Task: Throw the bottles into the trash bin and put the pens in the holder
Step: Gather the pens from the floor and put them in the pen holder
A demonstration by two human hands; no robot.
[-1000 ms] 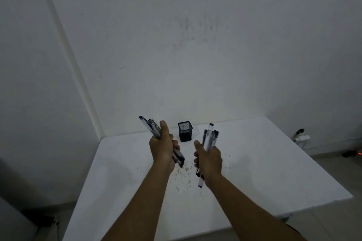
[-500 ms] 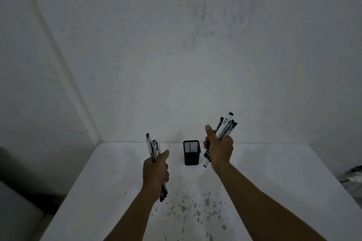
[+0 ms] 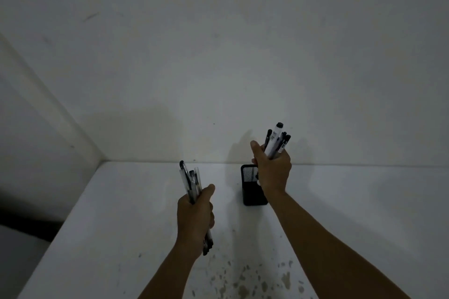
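Left hand clamped on pens, right hand gripped markers — just above holder, far on table

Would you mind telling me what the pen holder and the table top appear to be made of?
Pen holder: probably black metal mesh; a fine grid shows on its upper wall, matte. Table: smooth white top, perhaps laminate or painted board; faint sheen, with dark specks near the front. The dim light leaves both uncertain.
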